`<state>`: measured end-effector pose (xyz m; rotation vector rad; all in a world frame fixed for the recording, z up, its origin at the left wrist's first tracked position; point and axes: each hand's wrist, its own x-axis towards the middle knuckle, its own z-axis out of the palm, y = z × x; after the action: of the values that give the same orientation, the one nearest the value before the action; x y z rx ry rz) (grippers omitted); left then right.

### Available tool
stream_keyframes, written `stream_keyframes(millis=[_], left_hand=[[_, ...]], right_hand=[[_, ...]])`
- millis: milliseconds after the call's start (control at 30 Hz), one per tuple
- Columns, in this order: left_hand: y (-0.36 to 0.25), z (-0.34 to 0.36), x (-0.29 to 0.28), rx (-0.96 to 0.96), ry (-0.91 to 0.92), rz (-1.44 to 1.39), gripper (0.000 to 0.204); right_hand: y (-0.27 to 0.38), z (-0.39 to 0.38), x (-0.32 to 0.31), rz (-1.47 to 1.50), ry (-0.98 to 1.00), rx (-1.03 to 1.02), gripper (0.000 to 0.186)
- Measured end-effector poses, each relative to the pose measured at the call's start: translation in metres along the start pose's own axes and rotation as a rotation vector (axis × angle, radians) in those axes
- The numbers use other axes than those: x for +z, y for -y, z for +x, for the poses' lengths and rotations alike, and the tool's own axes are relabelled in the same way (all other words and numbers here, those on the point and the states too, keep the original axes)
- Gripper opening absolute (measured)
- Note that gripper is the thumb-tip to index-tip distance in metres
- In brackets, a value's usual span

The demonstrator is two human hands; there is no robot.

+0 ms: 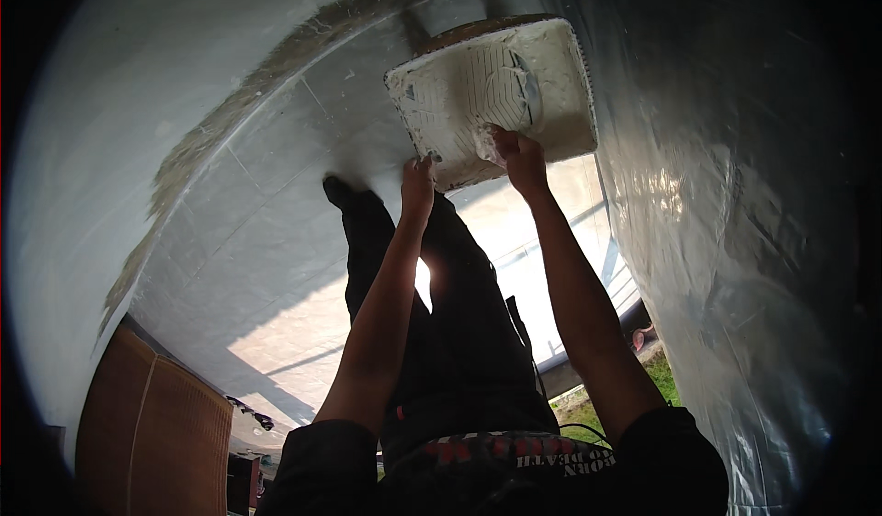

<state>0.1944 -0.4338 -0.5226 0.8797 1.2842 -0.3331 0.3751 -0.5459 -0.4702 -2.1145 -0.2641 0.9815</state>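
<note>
Left hand (419,185) at near left corner of tray (576,128); grip unclear. Right hand (522,159) clamped on white-smeared lump (485,141). Risk: loose left hold may tip tray, spilling paste (459,84).

The smeared object (488,145) at the right grip (516,153) is whitish; just beyond, the tray (571,102) is creamy white with thin, dark parallel lines. To the grip's right, the sheeting (707,268) is grey with silvery streaks. Nearer the body, trousers (469,309) and shirt (432,488) are black, the latter printed red and white.
</note>
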Motion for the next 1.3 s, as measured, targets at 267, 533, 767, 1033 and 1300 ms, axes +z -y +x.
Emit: stream_keyframes(millis=[267,533,767,1033,1300], left_hand=[[-0.091,-0.094,-0.026,0.636,-0.353,0.095,0.048],[-0.169,-0.181,-0.064,0.947,-0.443,0.070,0.050],[-0.211,-0.253,-0.100,1.143,-0.535,0.151,0.053],[-0.268,-0.336,-0.202,1.520,-0.863,0.382,0.060],[-0.295,-0.417,-0.355,1.714,-1.348,0.877,0.070]], right_hand=[[0.081,-0.034,-0.020,0.831,0.296,0.150,0.043],[0.164,-0.068,-0.032,1.243,0.548,-0.131,0.041],[0.224,-0.076,-0.041,1.457,0.731,-0.340,0.056],[0.397,-0.139,0.001,1.313,0.583,-0.461,0.052],[0.577,-0.223,0.070,1.161,0.410,-0.810,0.037]])
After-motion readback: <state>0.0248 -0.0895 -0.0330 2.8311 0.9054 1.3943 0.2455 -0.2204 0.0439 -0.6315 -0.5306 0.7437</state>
